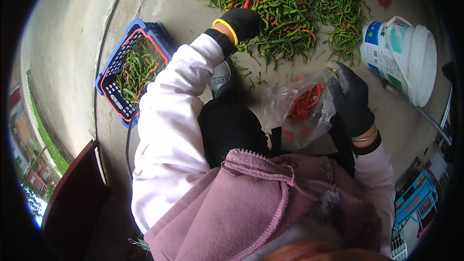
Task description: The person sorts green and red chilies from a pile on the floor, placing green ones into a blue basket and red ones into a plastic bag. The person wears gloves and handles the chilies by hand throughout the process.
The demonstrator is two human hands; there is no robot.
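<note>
My left hand (242,25), in a black glove with a yellow cuff, reaches to the left part of a large pile of green and red chili peppers (290,18) on the concrete floor. Its fingers are hidden, so what they touch or hold does not show. My right hand (349,97), in a dark glove with a dusty fingertip area, is beside a clear plastic bag (272,101) of red chilies (306,101). A small bit of green shows between its thumb and fingers. At the left stands a blue plastic basket (105,65) partly filled with chilies (141,68).
A white plastic bucket (395,57) lies on its side at the right, near a metal bar (420,108). My shoe (220,77) is close below the pile. Loose green chilies and stems lie scattered before me. A dark red panel (72,188) stands at the lower left.
</note>
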